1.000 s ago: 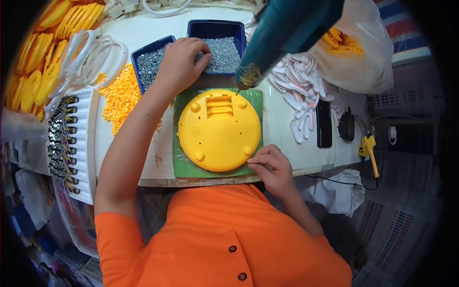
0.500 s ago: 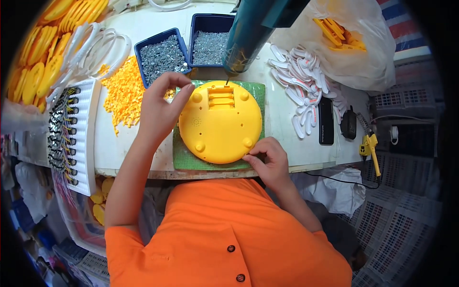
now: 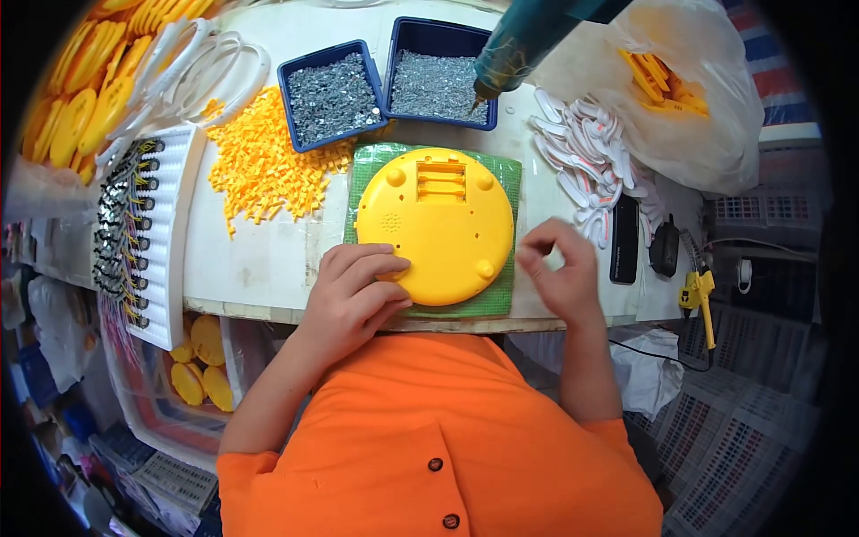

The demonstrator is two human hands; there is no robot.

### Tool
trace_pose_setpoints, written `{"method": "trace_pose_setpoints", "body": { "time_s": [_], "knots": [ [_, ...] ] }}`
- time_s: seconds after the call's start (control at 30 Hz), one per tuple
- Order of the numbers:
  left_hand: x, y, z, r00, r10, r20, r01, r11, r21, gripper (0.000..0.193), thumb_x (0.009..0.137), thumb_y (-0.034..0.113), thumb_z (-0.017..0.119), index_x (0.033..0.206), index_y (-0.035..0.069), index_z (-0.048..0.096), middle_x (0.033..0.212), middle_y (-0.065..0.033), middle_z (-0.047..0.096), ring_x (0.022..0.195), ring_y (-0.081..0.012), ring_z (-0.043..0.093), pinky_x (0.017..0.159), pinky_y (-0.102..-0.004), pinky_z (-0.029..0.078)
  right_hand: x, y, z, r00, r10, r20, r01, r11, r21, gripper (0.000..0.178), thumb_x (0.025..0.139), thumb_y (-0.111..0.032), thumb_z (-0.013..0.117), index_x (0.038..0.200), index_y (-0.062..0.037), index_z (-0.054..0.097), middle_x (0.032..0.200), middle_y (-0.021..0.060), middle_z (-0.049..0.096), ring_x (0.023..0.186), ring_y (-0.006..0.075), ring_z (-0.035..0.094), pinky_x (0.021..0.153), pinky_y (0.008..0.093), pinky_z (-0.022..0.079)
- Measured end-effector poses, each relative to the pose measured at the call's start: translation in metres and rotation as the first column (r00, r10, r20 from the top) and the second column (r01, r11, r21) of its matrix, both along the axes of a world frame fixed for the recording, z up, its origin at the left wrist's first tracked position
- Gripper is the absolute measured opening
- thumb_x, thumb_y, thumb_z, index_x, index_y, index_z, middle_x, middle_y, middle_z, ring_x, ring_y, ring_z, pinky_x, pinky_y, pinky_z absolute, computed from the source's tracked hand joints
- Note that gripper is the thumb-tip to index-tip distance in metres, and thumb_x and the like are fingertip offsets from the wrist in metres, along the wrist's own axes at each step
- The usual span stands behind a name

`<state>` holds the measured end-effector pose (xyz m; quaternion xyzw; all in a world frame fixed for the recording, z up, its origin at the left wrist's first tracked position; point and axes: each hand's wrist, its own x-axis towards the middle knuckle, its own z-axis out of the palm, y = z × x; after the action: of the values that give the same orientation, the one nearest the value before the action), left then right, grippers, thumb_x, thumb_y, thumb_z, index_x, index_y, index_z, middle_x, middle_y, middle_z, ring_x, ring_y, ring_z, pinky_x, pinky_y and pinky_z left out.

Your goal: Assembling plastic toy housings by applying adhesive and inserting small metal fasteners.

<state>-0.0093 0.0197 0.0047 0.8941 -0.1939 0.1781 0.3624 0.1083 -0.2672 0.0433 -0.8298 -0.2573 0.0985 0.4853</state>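
Observation:
A round yellow plastic housing (image 3: 438, 255) lies on a green mat (image 3: 508, 192), its battery compartment at the far side. Across its lower left rim, my left hand (image 3: 353, 291) has its fingers on top and its thumb by the near edge, gripping it. My right hand (image 3: 568, 273) is raised just right of the housing, thumb and forefinger pinched together; anything between them is too small to make out. A teal electric screwdriver (image 3: 528, 45) comes down from the top, its bit over a blue bin of screws (image 3: 438, 85), touched by neither hand.
Another blue bin (image 3: 331, 98) of small metal parts stands beside a heap of small yellow pieces (image 3: 268, 170). Wired components fill a white foam tray (image 3: 170, 242) at left. To the right are white curved parts (image 3: 586, 152), a black phone (image 3: 625, 237) and a plastic bag (image 3: 716, 134).
My left hand has come down from the upper left onto the housing's lower left. My right hand has left the rim and moved right and up. The screwdriver's bit no longer meets the housing.

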Motion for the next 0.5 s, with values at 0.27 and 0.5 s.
{"method": "trace_pose_setpoints", "body": {
  "time_s": [0.27,0.5],
  "knots": [
    [0.007,0.007,0.003,1.0,-0.025,0.009,0.025,1.0,-0.005,0.029,0.076,0.011,0.085,0.099,0.011,0.068,0.116,-0.0048,0.069,0.113,-0.0288,0.064,0.094,-0.0435,0.047,0.075,0.063,0.056,0.9,-0.223,0.374,0.062,0.915,0.398,0.037,0.099,-0.025,0.072,0.125,-0.001,0.063,0.101,0.005,0.067,0.09,0.0121,0.064,0.085,0.0276,0.05],
    [0.032,0.021,0.021,0.995,-0.09,-0.036,0.091,0.996,0.017,0.036,0.082,0.027,0.082,0.111,0.01,0.069,0.109,-0.006,0.07,0.104,-0.0264,0.066,0.091,-0.0422,0.048,0.102,0.081,0.096,0.942,0.334,0.026,-0.304,0.819,0.487,0.103,0.095,-0.083,0.033,0.15,0.0039,0.039,0.131,0.0214,0.064,0.117,0.0303,0.065,0.103,0.0402,0.048]
  ]
}}
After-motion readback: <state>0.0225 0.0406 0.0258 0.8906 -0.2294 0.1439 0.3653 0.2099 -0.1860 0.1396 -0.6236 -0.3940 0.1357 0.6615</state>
